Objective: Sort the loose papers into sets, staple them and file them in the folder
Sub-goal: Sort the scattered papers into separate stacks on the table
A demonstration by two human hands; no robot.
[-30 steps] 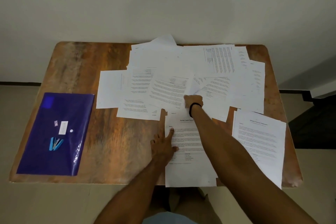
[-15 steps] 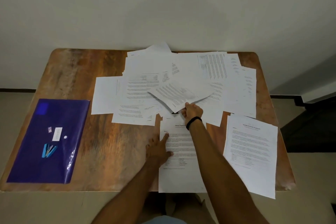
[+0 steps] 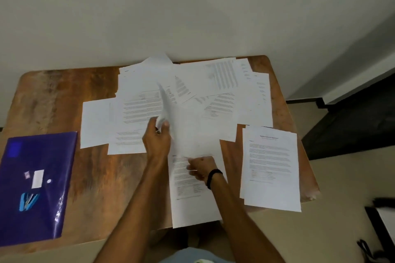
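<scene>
Head cam, looking down at a wooden worktop (image 3: 64, 96) pushed against a plain wall. The left hand (image 3: 157, 141) has its fingers (image 3: 165, 126) and thumb pinched on the near edge of a lifted sheet (image 3: 183, 126), which stands tilted up off the pile and is pretty smeared by blur. The right hand (image 3: 201, 168), with a black wristband (image 3: 213, 177), sits on the front sheet (image 3: 192, 203) in the middle, and that sheet hangs over the near edge. It's too blurry to say whether those fingers are gripping anything or just lying there.

The loose papers (image 3: 145, 83) are spread overlapping across the back half. A neat printed set (image 3: 270, 168) lies apart on the right. The purple folder (image 3: 36, 156) lies flat at the left edge, well away from the papers, with a small blue stapler (image 3: 28, 200) on top of it.
</scene>
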